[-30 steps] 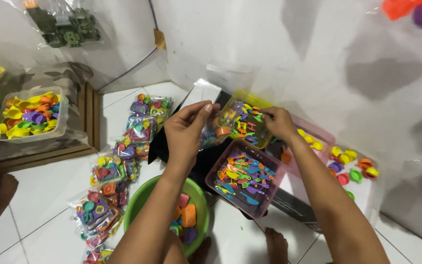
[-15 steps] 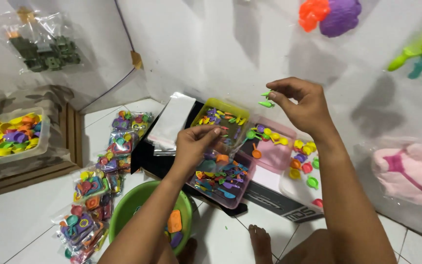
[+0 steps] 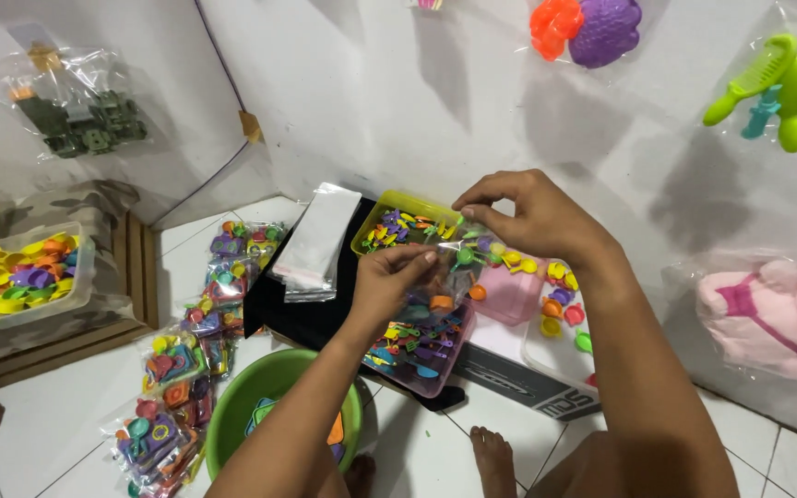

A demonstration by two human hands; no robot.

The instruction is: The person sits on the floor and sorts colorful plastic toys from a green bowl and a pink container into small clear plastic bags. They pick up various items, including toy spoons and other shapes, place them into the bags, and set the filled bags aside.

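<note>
Left hand (image 3: 389,281) and right hand (image 3: 532,217) each pinch a small clear bag (image 3: 449,267) of toy bits, held above yellow tray (image 3: 389,207) and pink tray (image 3: 417,346), both full of tiny coloured pieces; green bowl (image 3: 251,392) near

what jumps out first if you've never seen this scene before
At centre, the left hand and right hand pinch a small clear bag of bright toy bits over a yellow tray and a pink tray full of them. A row of filled bags runs down the floor on the left, beside a green bowl.
</note>
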